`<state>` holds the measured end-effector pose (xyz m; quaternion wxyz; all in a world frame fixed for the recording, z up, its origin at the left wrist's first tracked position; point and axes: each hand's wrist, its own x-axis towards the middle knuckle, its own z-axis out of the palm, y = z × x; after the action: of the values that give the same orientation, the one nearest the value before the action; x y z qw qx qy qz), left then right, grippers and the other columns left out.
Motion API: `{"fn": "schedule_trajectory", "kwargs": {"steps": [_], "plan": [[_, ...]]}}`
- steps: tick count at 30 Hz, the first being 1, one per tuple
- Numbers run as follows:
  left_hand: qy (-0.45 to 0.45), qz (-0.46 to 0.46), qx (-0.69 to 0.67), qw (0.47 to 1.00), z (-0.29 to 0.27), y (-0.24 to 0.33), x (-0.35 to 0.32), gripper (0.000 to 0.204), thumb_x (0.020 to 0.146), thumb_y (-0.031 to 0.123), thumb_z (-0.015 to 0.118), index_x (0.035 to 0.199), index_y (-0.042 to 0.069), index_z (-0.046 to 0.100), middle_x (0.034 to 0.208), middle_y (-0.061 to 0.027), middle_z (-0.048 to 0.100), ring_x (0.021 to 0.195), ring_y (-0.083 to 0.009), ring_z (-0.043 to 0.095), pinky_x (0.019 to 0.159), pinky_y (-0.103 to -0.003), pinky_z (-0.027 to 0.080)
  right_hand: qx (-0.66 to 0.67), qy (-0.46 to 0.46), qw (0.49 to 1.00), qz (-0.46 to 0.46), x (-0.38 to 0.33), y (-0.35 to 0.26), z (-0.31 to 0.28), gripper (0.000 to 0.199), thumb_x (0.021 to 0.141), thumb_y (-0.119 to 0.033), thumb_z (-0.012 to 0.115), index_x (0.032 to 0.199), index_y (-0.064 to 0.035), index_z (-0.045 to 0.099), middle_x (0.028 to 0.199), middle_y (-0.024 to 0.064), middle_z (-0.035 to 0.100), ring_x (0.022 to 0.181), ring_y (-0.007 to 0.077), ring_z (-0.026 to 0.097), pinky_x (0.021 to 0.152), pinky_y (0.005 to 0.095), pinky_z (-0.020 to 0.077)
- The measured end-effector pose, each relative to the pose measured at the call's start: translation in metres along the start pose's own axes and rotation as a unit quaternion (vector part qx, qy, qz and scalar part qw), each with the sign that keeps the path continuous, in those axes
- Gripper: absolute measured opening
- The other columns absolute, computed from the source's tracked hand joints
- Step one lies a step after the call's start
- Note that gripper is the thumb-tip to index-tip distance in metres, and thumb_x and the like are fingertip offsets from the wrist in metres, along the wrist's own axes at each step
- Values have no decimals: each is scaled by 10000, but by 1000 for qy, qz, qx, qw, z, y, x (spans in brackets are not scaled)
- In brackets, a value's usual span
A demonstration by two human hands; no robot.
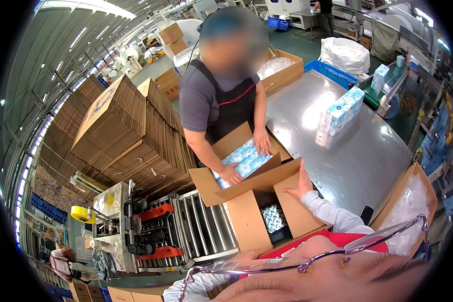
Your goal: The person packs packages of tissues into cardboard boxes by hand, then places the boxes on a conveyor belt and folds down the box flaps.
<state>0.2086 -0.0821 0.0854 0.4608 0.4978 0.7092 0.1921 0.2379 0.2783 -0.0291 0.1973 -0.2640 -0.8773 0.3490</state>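
An open cardboard box [244, 220] stands close in front of me, its flaps raised and folded out. Through the gap between the flaps shows a dark inside with a teal-and-white patterned surface [273, 218]; what it is I cannot make out. My right hand [302, 184] lies against the box's right flap, fingers stretched and thumb apart. Low at the box's near side, my left hand [250, 254] is mostly hidden behind glasses and its fingers cannot be made out. Just beyond, a co-worker's hands press on blue-and-white packs [244, 160] in a second open carton [205, 181].
Rollers of a conveyor [206, 226] lie left, beside a tape machine [113, 221]. Stacked flat cartons [121, 131] rise behind. At right is a metal table [347, 156] with tissue packs [343, 111] and a phone [367, 214]. A carton of clear plastic [407, 214] stands beside it.
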Motion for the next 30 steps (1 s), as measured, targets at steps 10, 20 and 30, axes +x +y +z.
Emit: {"fn": "schedule_trajectory", "kwargs": {"steps": [10, 20, 30], "plan": [[532, 214, 341, 745, 25, -82, 90, 605, 796, 483, 768, 1267, 133, 621, 1398, -137, 518, 1370, -319, 420, 1135, -547, 251, 93, -229, 922, -300, 4, -9, -59, 645, 824, -427, 750, 1396, -189, 568, 1537, 98, 408, 1486, 393, 187, 1191, 567, 158], [465, -155, 171, 855, -11, -282, -109, 747, 944, 286, 522, 1566, 39, 189, 1624, -231, 138, 1505, -398, 129, 1215, -495, 118, 184, -168, 959, 133, -48, 20, 134, 720, 938, -477, 608, 1447, -3, 421, 1445, 201, 484, 1364, 342, 417, 1134, 430, 330], [303, -149, -679, 652, 37, -358, -191, 489, 930, 213, 628, 1377, 49, 517, 1288, -121, 627, 1148, -255, 620, 1040, -434, 448, 426, -506, 750, 17, -73, -194, 51, 511, 937, -121, 666, 1381, 15, 453, 1282, 114, 608, 1162, 171, 580, 967, 351, 493]]}}
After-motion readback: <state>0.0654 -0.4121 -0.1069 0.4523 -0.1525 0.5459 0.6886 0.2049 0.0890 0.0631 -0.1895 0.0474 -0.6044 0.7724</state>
